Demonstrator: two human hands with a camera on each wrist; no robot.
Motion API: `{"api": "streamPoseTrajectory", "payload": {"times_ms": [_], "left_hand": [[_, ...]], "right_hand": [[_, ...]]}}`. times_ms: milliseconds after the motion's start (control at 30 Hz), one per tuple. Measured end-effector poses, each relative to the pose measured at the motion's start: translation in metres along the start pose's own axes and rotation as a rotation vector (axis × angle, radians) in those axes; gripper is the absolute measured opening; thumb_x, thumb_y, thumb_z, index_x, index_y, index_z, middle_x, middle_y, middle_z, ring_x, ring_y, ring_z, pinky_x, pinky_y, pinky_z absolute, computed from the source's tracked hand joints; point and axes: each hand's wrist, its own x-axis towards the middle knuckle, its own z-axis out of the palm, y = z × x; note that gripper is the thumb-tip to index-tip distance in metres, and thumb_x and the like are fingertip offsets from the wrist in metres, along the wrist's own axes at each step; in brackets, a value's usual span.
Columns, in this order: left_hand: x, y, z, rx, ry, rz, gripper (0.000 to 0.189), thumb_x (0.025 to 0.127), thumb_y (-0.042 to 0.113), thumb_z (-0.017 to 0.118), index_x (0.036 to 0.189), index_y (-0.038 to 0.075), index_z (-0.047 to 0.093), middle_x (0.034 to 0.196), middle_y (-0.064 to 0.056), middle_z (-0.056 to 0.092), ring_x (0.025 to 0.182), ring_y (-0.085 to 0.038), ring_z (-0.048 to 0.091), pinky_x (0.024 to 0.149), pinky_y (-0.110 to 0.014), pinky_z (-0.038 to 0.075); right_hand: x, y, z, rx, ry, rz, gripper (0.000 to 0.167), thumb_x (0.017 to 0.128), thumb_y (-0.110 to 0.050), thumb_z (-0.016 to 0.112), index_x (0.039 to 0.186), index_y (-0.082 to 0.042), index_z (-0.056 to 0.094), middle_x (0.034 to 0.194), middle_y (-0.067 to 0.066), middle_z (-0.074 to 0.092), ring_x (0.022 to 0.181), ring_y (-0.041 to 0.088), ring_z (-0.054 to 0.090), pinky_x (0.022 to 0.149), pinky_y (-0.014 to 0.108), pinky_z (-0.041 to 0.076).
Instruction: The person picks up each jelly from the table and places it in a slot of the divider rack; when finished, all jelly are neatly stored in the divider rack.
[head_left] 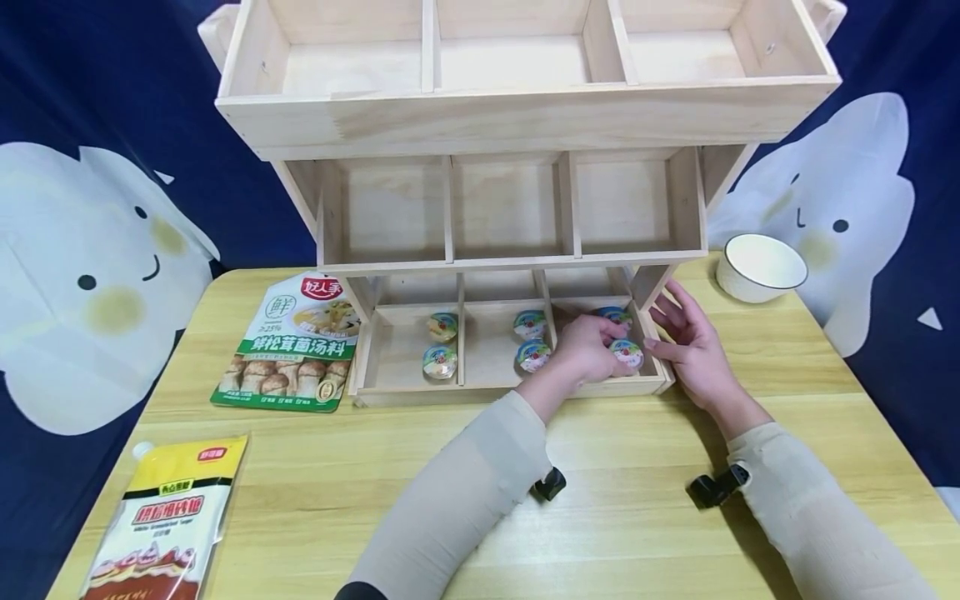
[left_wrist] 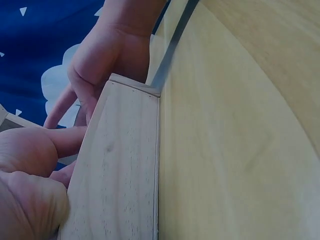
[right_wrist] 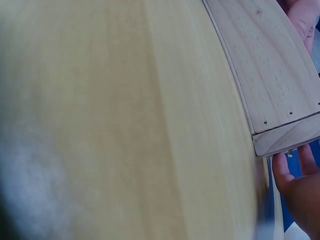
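Dark blue cloth with pale cartoon ghosts hangs behind a light wooden worktop [head_left: 615,517]; on it stands a three-tier wooden rack [head_left: 525,117], each tier split into three compartments.

The left hand [head_left: 588,350] reaches into the right-hand compartment of the bottom tier, fingers curled down over a small foil-lidded cup [head_left: 627,353] near the front wall; it seems to pinch it, though the grip itself is partly hidden. The right hand [head_left: 693,346] rests against the outer right side of the rack, fingers straight and relaxed, holding nothing; the wrist views show little beyond wood and fingers at that corner.

Counted: six small cups in the bottom tier, two in the left compartment [head_left: 441,343], two in the middle [head_left: 531,338], two in the right, one of these [head_left: 615,315] lying behind the left hand; more could be hidden beneath that hand. One white bowl [head_left: 761,267] sits at the right of the rack; one green soup-mix packet [head_left: 294,342] and one yellow spouted pouch [head_left: 161,521] lie on the left.

Risks, as I judge them: the cup is small and slick-lidded, so a shallow pinch could let it slip and roll; the low tier above leaves little headroom, so a hasty lift may knock knuckles or cup against it; the rear cup is near enough to be nudged.
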Motion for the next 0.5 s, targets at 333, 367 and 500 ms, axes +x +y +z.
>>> {"api": "streamPoseTrajectory", "payload": {"times_ms": [333, 367, 500], "left_hand": [[-0.0023, -0.0014, 0.0049, 0.090, 0.034, 0.025, 0.044, 0.068, 0.020, 0.094, 0.108, 0.020, 0.075, 0.098, 0.008, 0.070, 0.092, -0.009, 0.061, 0.081, -0.021, 0.049], [-0.0024, -0.0014, 0.0052, 0.104, 0.039, 0.030, 0.044, 0.068, 0.021, 0.094, 0.107, 0.020, 0.075, 0.097, 0.008, 0.070, 0.091, -0.008, 0.061, 0.081, -0.021, 0.049], [-0.0031, -0.0007, 0.0055, 0.131, 0.049, 0.037, 0.043, 0.068, 0.020, 0.094, 0.107, 0.020, 0.075, 0.096, 0.010, 0.070, 0.090, -0.007, 0.061, 0.080, -0.021, 0.048]], "right_hand": [[-0.0001, -0.0002, 0.0003, -0.012, -0.013, -0.009, 0.089, 0.082, 0.032, 0.048, 0.156, -0.015, 0.034, 0.146, 0.009, 0.048, 0.125, 0.018, 0.050, 0.100, 0.022, 0.044], [-0.0004, -0.0005, 0.0004, -0.012, -0.011, -0.008, 0.089, 0.081, 0.032, 0.048, 0.156, -0.015, 0.034, 0.146, 0.009, 0.048, 0.125, 0.018, 0.051, 0.100, 0.022, 0.044], [-0.0010, -0.0014, 0.0011, -0.017, -0.005, -0.008, 0.089, 0.081, 0.032, 0.048, 0.156, -0.014, 0.034, 0.145, 0.008, 0.049, 0.125, 0.018, 0.050, 0.102, 0.023, 0.042]]}}
